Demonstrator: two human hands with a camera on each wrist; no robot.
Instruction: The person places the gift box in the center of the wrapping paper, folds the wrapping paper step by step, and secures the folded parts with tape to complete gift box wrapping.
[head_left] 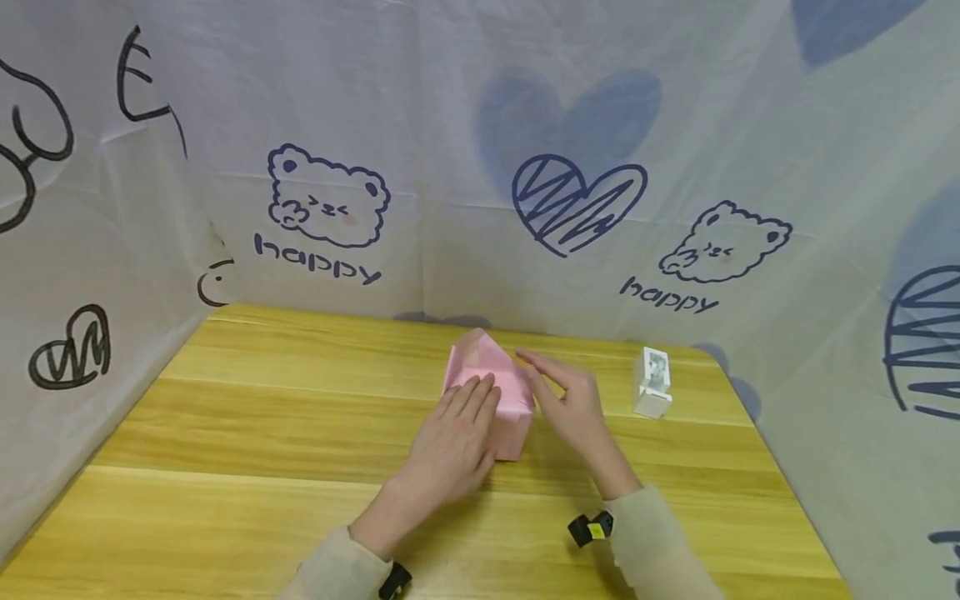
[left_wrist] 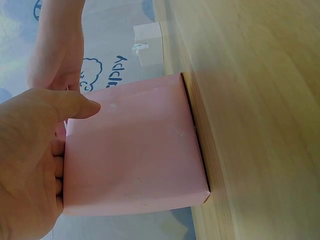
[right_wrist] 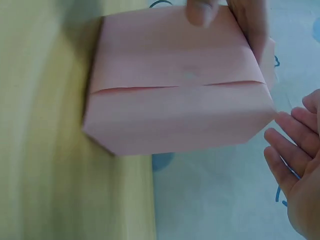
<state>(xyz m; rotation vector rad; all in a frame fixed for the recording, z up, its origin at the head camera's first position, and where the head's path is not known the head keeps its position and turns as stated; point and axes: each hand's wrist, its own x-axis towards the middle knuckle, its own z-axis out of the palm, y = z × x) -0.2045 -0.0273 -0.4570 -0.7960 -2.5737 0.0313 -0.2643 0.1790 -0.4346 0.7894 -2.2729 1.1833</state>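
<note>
A pink paper-covered box point(head_left: 512, 433) stands on the table in the head view, with an unfolded pink flap point(head_left: 474, 342) rising at its far end. My left hand point(head_left: 455, 433) rests on its top, fingers straight and side by side. In the left wrist view the thumb point(left_wrist: 82, 106) touches the near face of the pink box point(left_wrist: 132, 150). Just to the right of the box is my right hand point(head_left: 573, 404), its fingers loosely bent and pointing toward the flap. The right wrist view shows that hand point(right_wrist: 300, 150) holding nothing, near a box corner; a paper seam runs along the side point(right_wrist: 185, 115).
A small white box point(head_left: 651, 383) with a clear window stands to the right on the wooden table point(head_left: 285, 433). White cloth point(head_left: 450, 100) with blue drawings hangs behind the table and along its sides. Each wrist wears a black strap device point(head_left: 590, 529).
</note>
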